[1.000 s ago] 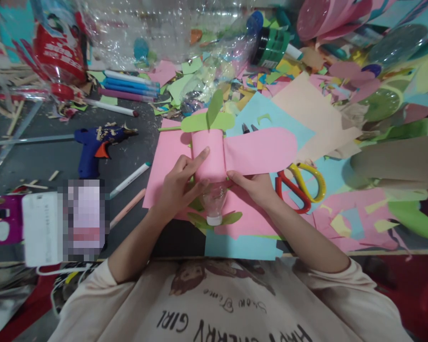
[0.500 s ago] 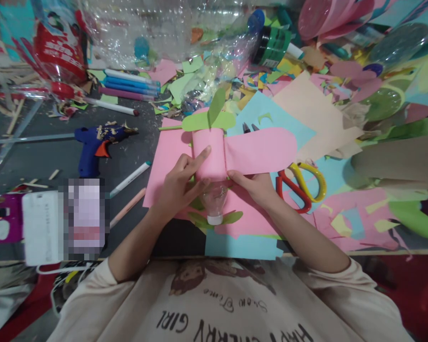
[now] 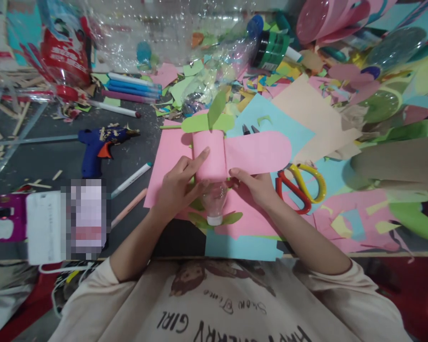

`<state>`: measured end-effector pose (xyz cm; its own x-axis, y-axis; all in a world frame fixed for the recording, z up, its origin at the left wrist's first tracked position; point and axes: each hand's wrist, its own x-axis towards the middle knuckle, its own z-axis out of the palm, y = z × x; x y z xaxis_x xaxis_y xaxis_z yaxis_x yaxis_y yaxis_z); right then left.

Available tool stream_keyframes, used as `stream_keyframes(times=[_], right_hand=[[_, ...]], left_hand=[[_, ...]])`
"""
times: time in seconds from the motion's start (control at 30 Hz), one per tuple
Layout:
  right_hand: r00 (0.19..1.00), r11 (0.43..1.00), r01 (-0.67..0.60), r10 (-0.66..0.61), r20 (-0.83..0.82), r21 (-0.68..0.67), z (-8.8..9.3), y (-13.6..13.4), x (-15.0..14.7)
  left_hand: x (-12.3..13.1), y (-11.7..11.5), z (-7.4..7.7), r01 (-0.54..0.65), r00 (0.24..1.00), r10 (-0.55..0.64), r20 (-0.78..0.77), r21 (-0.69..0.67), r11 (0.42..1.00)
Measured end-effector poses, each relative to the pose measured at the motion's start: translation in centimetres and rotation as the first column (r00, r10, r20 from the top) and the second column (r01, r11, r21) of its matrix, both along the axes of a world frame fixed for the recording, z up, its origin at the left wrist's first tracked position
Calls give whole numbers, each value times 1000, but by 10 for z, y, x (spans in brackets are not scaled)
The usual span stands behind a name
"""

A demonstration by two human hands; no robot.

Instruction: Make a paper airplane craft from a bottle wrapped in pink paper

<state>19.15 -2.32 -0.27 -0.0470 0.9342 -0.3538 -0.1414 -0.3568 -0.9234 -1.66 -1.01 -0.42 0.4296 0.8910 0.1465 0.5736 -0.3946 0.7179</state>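
A small clear plastic bottle with a white cap lies on pink paper, its body wrapped in a pink paper sleeve. Green paper leaves stick out at its far end. My left hand grips the bottle from the left, index finger pressed on the sleeve. My right hand pinches the near edge of the long pink paper flap that runs off the sleeve to the right.
Red and yellow scissors lie right of my right hand. A blue glue gun and several markers lie to the left. A white device sits at the near left. Paper scraps and clear bottles crowd the far side.
The pink flap has drawn in slightly toward the bottle, and my right hand has shifted a little left along its edge. My left hand holds still.
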Motion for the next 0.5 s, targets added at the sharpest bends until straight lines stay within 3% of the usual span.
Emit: stream_keyframes(times=[0.13,0.27,0.37,0.5], right_hand=[[999,998,50,-50,-8,37,0,1,2],[973,971,231,-230,-24,56,-2,4,6],[955,953,294,-297,27,74,-6,6,9],[953,951,301,-303,19,67,-8,4,7]], left_hand=[[-2,3,-3,-93,987,83,135,66,993],[-6,11,-8,-298,955,292,57,164,940],[-9,17,-13,-320,941,336,-50,194,927],[-15,22,-18,-322,938,341,-70,197,926]])
